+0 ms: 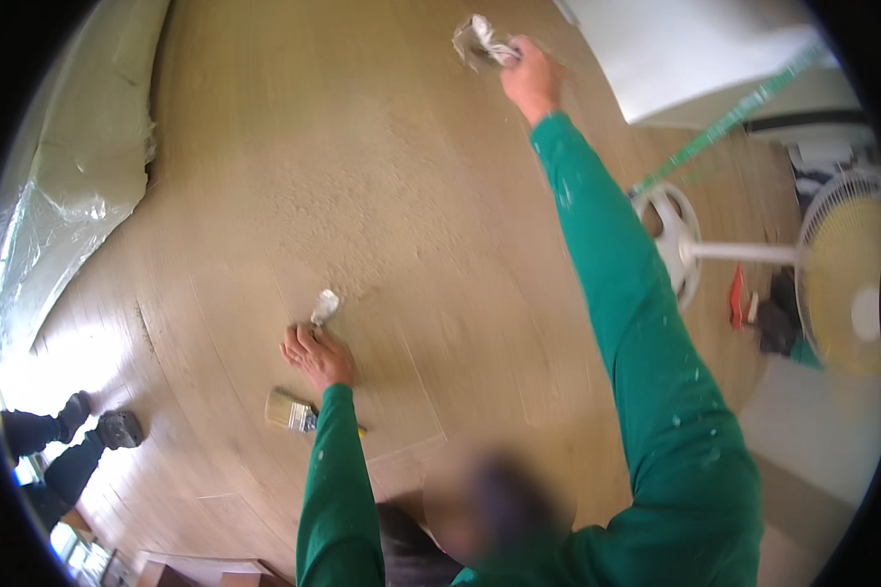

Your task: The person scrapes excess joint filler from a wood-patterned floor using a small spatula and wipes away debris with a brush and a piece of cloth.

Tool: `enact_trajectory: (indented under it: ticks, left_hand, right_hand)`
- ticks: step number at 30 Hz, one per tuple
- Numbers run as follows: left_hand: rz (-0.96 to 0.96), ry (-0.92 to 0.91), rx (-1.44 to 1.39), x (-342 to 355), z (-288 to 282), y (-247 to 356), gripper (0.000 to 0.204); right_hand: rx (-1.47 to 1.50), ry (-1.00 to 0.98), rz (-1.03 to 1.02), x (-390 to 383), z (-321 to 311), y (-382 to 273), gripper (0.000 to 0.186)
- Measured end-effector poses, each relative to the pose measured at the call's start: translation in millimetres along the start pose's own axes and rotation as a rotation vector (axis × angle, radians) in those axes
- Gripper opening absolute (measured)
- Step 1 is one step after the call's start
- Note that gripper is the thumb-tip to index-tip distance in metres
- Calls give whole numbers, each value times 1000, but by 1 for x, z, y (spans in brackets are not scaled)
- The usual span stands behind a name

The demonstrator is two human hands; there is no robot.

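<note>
Your right hand [531, 78] grips the rag [480, 41] at 12 o'clock: wipe evenly. Left hand [315, 354] pinches a small scraper [324, 306].

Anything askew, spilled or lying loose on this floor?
Yes. A paintbrush lies loose on the wood floor beside the left hand, which presses a small scraper down. A fan lies tipped on its side at right. The right hand grips a crumpled rag. No spill shows.

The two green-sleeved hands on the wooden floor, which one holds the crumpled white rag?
The right hand, stretched far out, grips the crumpled white rag; the left hand holds a small white-tipped tool.
</note>
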State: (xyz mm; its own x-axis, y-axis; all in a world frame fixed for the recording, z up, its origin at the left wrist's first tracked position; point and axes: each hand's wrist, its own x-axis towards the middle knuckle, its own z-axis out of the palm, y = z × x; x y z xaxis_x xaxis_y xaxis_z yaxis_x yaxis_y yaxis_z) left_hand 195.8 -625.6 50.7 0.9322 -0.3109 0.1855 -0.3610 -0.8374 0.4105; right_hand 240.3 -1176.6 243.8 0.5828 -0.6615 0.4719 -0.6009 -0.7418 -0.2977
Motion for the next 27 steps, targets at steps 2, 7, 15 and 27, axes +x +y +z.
enact_trajectory:
  ticks: [2,7,15,27]
  left_hand:
    - [4,75,-20,14,10,0,32]
    - [-24,-78,-75,16,-15,-10,37]
    - [-23,-121,-216,-66,-103,-13,41]
    - [-411,-982,-1629,-179,-255,263,50]
  right_hand:
    - [-24,-50,71,19,-37,-5,18]
    - [351,-186,57,-24,-162,-22,23]
    - [644,-143,117,-182,-308,-58,25]
    - [190,-60,-13,-438,-391,-100,18]
